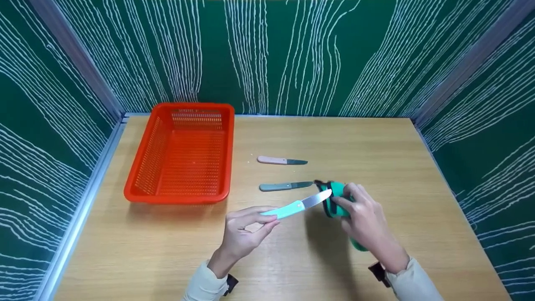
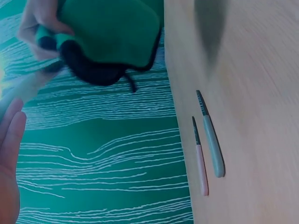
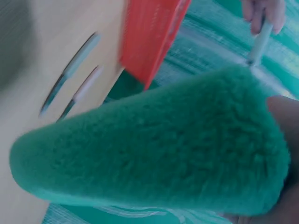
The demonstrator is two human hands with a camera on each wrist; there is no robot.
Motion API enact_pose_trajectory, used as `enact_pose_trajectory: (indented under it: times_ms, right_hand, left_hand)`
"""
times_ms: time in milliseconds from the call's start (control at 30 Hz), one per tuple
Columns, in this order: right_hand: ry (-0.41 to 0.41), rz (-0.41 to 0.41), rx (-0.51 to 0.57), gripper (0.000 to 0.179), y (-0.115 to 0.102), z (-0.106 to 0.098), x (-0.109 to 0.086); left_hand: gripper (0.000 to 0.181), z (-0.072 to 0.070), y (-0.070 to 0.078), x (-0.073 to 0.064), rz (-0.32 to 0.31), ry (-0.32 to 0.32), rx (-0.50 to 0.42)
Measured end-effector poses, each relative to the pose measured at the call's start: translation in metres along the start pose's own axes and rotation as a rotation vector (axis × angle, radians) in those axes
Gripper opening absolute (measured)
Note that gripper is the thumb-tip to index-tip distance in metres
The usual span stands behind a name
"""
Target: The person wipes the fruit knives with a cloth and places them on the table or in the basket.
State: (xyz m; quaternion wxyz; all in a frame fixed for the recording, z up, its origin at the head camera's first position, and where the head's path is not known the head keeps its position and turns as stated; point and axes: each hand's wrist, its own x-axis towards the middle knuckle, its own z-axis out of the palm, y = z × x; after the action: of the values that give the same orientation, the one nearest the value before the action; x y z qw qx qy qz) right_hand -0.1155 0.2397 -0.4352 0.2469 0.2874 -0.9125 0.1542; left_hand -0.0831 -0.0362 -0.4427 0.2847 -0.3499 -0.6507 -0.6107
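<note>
A slotted red plastic basket (image 1: 179,199) stands left of a pink-handled knife (image 1: 282,161) and a grey-handled knife (image 1: 286,186), both on the wood-grain table (image 1: 376,146). Nearer, the left hand (image 1: 246,234) pinches a turquoise knife (image 1: 297,205) by its smooth handle, shiny blade pointing toward a fuzzy, round-ended green pad (image 3: 149,149) gripped in the right hand's (image 1: 368,215) bent fingers.

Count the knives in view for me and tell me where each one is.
3. The left hand holds a mint-handled knife; a pink-handled knife and, nearer the person, a grey-blue-handled knife lie on the table, right of the red basket.
</note>
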Motion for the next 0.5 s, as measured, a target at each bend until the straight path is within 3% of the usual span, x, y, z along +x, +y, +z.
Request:
enact_pose_trajectory:
  times_ms: [200, 500]
  right_hand:
    - [-0.003, 0.094, 0.038, 0.035, 0.018, -0.002, -0.008]
    - [0.169, 0.235, 0.156, 0.037, 0.023, -0.015, -0.015]
  left_hand:
    - [0.022, -0.005, 0.002, 0.0, -0.047, -0.006, 0.017]
    - [0.023, -0.003, -0.001, -0.002, -0.036, -0.029, 0.007]
